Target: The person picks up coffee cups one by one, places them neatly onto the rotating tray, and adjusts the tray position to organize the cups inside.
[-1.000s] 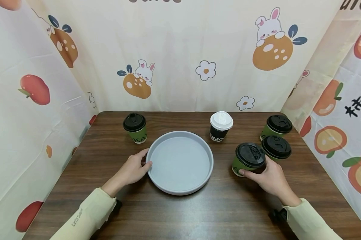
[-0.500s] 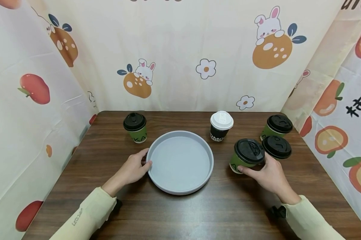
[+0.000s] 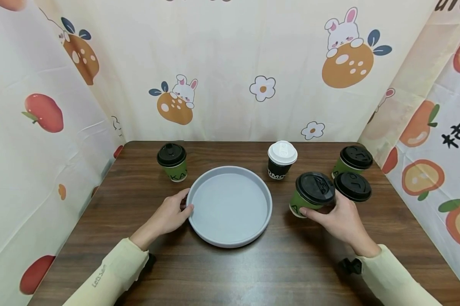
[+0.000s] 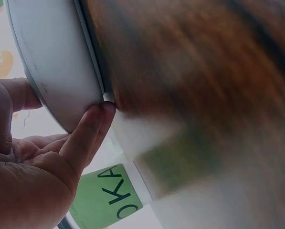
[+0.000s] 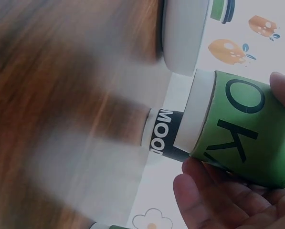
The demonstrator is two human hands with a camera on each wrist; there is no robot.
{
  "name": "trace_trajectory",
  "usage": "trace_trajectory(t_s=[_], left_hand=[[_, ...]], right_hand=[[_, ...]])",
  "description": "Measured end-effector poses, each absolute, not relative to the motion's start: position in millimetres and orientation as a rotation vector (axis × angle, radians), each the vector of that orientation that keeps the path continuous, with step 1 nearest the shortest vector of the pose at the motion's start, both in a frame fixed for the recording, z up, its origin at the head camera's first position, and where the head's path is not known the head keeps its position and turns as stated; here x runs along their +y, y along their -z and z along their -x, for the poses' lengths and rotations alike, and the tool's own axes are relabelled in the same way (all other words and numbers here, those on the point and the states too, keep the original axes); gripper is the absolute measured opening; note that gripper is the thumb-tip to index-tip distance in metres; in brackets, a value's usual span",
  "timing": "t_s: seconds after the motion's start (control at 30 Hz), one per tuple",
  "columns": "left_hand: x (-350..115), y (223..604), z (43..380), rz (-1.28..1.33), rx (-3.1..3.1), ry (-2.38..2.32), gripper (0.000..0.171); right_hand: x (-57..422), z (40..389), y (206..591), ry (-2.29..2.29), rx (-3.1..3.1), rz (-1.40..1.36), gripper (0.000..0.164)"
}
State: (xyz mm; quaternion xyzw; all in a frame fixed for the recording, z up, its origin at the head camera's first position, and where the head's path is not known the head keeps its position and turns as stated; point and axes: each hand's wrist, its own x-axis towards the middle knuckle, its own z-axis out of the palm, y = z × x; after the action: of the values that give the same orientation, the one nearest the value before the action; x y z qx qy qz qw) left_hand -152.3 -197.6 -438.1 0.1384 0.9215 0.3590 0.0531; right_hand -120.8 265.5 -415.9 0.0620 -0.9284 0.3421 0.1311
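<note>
My left hand [image 3: 171, 213] holds the left rim of a round grey tray [image 3: 230, 206], its thumb over the edge. In the left wrist view, fingertips [image 4: 104, 107] press the tray's outer wall [image 4: 61, 71] near its bottom. My right hand [image 3: 339, 219] grips a green paper cup [image 3: 304, 203] with a black lid, right of the tray. Seen from the right wrist, thumb and fingers lie on opposite sides of this cup [image 5: 247, 129], its white base nearest the tabletop. A second green cup with a black lid [image 3: 353, 187] stands just behind this hand, partly hidden by it.
Another black-lidded green cup [image 3: 352, 161] stands at the back right. A black cup with a white lid [image 3: 281, 159] is behind the tray's right side. One more green cup [image 3: 172, 163] stands at the back left. Printed curtains [image 3: 230, 51] border the wooden table [image 3: 230, 276].
My right hand has shifted slightly left and away from me with the green cup, farther from the cups at the right. The left hand and tray stay in place.
</note>
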Motion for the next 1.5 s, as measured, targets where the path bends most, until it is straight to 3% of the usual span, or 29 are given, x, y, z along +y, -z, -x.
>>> trace_trajectory(t_s=[1.5], left_hand=[[-197,436,152,-0.401,2.805,-1.067,0.056]], right_hand=[[233,127,399,-1.12,-2.679,-0.277,0.058]])
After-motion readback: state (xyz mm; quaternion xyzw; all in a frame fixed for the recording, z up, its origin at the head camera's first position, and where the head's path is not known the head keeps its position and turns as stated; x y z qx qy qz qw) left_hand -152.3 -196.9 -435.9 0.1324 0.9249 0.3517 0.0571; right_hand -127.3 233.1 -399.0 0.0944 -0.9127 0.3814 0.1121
